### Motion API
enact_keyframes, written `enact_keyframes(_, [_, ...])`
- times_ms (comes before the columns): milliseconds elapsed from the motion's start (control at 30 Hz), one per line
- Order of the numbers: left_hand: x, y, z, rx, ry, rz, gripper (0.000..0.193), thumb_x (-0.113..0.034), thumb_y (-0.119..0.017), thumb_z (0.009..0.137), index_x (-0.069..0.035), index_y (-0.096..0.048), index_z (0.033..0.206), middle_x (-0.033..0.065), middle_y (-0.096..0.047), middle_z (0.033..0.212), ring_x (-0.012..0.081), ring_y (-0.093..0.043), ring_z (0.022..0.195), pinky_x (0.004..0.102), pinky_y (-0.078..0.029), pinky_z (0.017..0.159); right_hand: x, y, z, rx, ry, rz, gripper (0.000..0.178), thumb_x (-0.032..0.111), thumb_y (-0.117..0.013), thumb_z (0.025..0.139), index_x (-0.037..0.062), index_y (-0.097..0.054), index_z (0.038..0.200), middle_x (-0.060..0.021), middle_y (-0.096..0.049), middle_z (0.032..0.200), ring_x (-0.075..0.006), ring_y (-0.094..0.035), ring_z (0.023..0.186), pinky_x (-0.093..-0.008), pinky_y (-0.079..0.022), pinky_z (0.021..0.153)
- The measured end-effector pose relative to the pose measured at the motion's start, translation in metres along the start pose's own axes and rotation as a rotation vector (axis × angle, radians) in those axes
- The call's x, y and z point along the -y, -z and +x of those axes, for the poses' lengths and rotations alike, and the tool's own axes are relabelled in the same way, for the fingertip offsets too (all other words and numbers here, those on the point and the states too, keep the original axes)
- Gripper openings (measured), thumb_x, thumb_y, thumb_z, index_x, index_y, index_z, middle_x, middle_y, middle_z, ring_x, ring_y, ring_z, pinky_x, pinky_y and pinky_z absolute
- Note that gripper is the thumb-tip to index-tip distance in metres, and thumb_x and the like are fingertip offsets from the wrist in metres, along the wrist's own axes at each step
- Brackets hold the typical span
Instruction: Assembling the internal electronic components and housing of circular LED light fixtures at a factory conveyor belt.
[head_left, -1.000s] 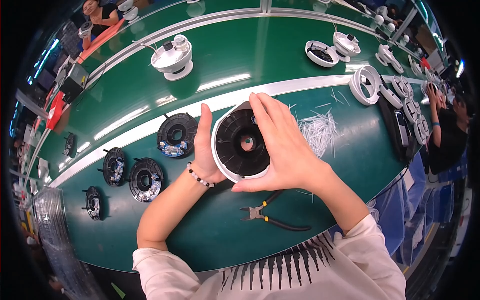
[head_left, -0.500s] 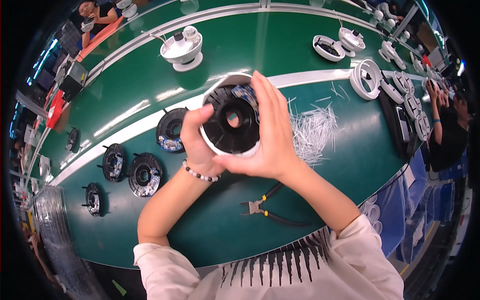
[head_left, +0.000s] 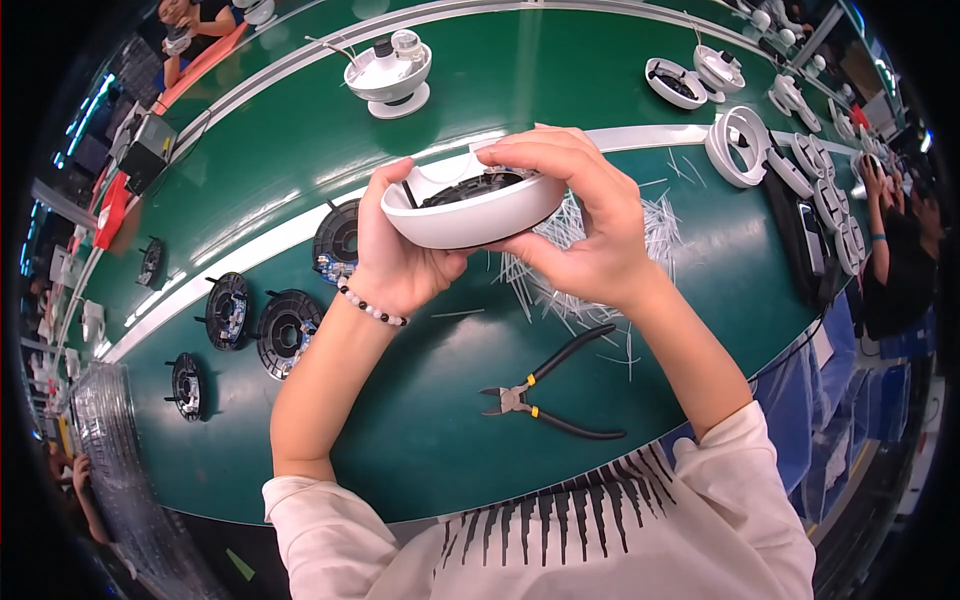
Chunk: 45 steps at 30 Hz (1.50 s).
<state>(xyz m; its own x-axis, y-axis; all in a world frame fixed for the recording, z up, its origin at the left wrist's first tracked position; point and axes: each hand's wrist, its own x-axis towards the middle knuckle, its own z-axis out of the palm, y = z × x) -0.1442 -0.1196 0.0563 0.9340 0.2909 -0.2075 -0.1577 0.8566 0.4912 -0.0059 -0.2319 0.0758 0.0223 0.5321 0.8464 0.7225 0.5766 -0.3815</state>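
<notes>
Above the green bench (head_left: 620, 90), the left hand (head_left: 395, 255) and the right hand (head_left: 585, 215) both close around a white round housing (head_left: 470, 210), tilted. It looks light, stiff, smooth and maybe slippery; holding the rim seems safest.

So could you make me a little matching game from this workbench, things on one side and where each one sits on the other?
Things:
1. white bowl-shaped housing
2. black-handled cutters
3. pile of white cable ties
4. bead bracelet

Places:
A. on the left hand's wrist
B. lying on the green table, nearest the person
C. held up between the left hand and right hand
D. spread on the table behind the right hand

Pairs: 1-C, 2-B, 3-D, 4-A
</notes>
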Motion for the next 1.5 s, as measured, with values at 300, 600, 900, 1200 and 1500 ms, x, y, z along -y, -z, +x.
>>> enact_keyframes(300, [0.008,0.003,0.003,-0.038,0.198,-0.087,0.046,-0.040,-0.036,0.081,0.000,-0.056,0.088,0.0084,-0.057,0.058,0.0150,-0.054,0.043,0.0222,-0.046,0.034,0.012,0.006,0.006,-0.089,-0.045,-0.037,0.043,0.006,-0.074,0.048,0.0050,-0.061,0.089,-0.0087,-0.061,0.086,-0.0252,-0.057,0.079,-0.0326,-0.045,0.072])
enact_keyframes(600, [0.015,0.000,-0.001,0.019,0.142,-0.010,0.055,-0.041,-0.039,0.085,0.002,-0.036,0.120,0.0278,-0.051,0.104,0.0123,-0.055,0.047,0.0161,-0.046,0.036,0.025,0.015,0.010,-0.065,-0.049,-0.047,0.045,0.008,-0.079,0.048,0.0031,-0.062,0.090,-0.0081,-0.063,0.086,-0.0196,-0.059,0.077,-0.0264,-0.047,0.064])
enact_keyframes(900, [0.019,0.003,0.002,0.075,0.222,-0.150,0.056,-0.043,-0.033,0.084,0.001,-0.039,0.119,0.0204,-0.058,0.099,0.0177,-0.061,0.057,0.0199,-0.049,0.037,0.028,0.014,0.007,-0.058,-0.118,-0.069,0.043,0.015,-0.081,0.046,0.0026,-0.064,0.083,-0.0058,-0.064,0.078,-0.0174,-0.059,0.071,-0.0258,-0.046,0.062])
enact_keyframes(1200, [-0.029,0.012,-0.002,-0.020,0.010,0.169,0.049,-0.033,-0.036,0.082,0.002,-0.047,0.114,0.0151,-0.062,0.085,0.0141,-0.060,0.061,0.0211,-0.045,0.038,0.047,0.037,-0.017,0.114,-0.129,-0.118,0.085,0.025,-0.078,0.053,-0.0021,-0.038,0.123,-0.0201,-0.038,0.127,-0.0364,-0.039,0.114,-0.0436,-0.032,0.093])
enact_keyframes(1500, [-0.155,0.102,0.036,-0.620,-0.166,0.769,0.038,-0.019,-0.029,0.084,0.012,-0.036,0.105,0.0258,-0.056,0.090,0.0315,-0.061,0.070,0.0299,-0.052,0.053,0.068,0.055,-0.091,1.301,-0.182,-0.199,0.102,0.050,-0.072,0.053,-0.0024,-0.028,0.128,-0.0212,-0.023,0.135,-0.0377,-0.025,0.123,-0.0556,-0.021,0.096])
